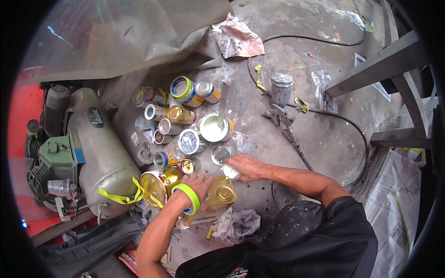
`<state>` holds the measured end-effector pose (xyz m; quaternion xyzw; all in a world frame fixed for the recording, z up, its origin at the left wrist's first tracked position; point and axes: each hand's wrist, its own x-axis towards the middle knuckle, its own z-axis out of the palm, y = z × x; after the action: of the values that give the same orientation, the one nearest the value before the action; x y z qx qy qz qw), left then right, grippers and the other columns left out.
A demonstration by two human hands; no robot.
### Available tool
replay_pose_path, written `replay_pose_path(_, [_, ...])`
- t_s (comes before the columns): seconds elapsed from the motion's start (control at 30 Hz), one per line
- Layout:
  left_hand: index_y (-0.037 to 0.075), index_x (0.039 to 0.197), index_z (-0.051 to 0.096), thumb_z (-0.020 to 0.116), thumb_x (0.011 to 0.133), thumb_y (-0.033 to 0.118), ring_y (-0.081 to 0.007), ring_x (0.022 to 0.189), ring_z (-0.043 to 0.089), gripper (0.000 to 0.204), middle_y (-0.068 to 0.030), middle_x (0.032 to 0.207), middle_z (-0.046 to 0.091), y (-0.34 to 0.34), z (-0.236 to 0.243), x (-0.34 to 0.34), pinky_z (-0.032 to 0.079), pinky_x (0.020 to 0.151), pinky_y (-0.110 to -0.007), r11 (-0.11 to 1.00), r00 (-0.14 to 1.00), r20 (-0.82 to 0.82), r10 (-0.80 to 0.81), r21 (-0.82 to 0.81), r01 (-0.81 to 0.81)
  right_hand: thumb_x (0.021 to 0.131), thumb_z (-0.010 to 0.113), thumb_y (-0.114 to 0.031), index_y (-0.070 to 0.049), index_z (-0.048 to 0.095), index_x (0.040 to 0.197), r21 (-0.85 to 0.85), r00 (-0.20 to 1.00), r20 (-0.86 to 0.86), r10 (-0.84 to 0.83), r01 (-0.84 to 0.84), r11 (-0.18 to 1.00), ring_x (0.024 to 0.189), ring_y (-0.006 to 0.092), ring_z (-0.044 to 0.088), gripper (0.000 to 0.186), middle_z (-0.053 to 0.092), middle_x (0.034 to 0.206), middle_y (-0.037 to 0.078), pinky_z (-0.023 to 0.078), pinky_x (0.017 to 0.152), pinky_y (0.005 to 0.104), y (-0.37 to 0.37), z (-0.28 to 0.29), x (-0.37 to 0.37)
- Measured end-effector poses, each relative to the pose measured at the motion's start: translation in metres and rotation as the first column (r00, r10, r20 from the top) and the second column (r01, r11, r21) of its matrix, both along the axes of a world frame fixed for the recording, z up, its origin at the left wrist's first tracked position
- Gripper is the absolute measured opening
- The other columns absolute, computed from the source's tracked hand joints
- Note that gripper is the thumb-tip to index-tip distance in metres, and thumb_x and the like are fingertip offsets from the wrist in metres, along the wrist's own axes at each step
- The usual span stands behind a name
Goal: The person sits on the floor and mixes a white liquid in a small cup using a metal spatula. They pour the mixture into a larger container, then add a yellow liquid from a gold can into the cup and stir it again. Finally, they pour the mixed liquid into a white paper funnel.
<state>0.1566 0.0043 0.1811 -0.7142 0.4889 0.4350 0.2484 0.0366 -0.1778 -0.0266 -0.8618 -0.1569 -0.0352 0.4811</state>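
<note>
My right hand [249, 167] is closed around a small cup with white contents [231, 172], low over the floor beside a round lid [221, 155]. My left hand [197, 186] grips the left edge of a gold rectangular tin [225, 193] with a round cap on top; some of its fingers are hidden. A yellow-green tape roll [189, 197] circles my left wrist. A large round gold can [154, 189] lies left of that hand. Beyond my hands stands an open can of white paint [214, 128] with a flat metal stick [224, 102] upright in it.
Several paint cans [181, 114] crowd the floor ahead. An air compressor [104, 153] stands at left. A spray gun [279, 116] on a black hose [343, 115] lies to the right, near a grey stand [371, 67]. Crumpled paper [235, 225] lies near me.
</note>
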Motion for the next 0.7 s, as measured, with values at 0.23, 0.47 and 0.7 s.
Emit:
replay_pose_path(0.23, [0.000,0.158,0.035,0.093,0.051,0.046,-0.0443,0.129,0.054,0.130,-0.0271,0.140,0.054,0.061,0.038,-0.015,0.043,0.110,-0.049,0.983,0.981,0.077,0.177,-0.065,-0.172,0.077,0.081,-0.014,-0.004,0.049,0.135,0.161,0.956,-0.293,0.020,0.028,0.987,0.118,0.0453,0.059,0.067,0.063,0.122,0.024,0.048,0.101,0.0514,0.016,0.018,0.000])
replay_pose_path(0.47, [-0.004,0.159,0.029,0.094,0.052,0.037,-0.0466,0.134,0.049,0.131,-0.0296,0.146,0.049,0.164,0.053,-0.052,0.039,0.115,-0.049,0.806,0.808,0.151,0.569,-0.298,-0.511,0.079,0.083,-0.020,-0.005,0.047,0.142,0.037,0.958,-0.284,-0.030,0.042,0.998,0.127,0.0451,0.055,0.074,0.060,0.133,0.026,0.046,0.108,0.0500,0.010,-0.003,-0.002])
replay_pose_path(0.7, [-0.009,0.157,0.027,0.092,0.055,0.033,-0.0470,0.136,0.046,0.128,-0.0323,0.146,0.047,0.205,0.027,-0.084,0.037,0.117,-0.049,0.471,0.503,0.139,0.853,-0.621,-0.627,0.079,0.083,-0.023,-0.001,0.042,0.146,-0.010,0.957,-0.289,-0.027,0.025,1.000,0.128,0.0467,0.054,0.082,0.057,0.135,0.028,0.045,0.109,0.0502,0.007,-0.002,-0.008])
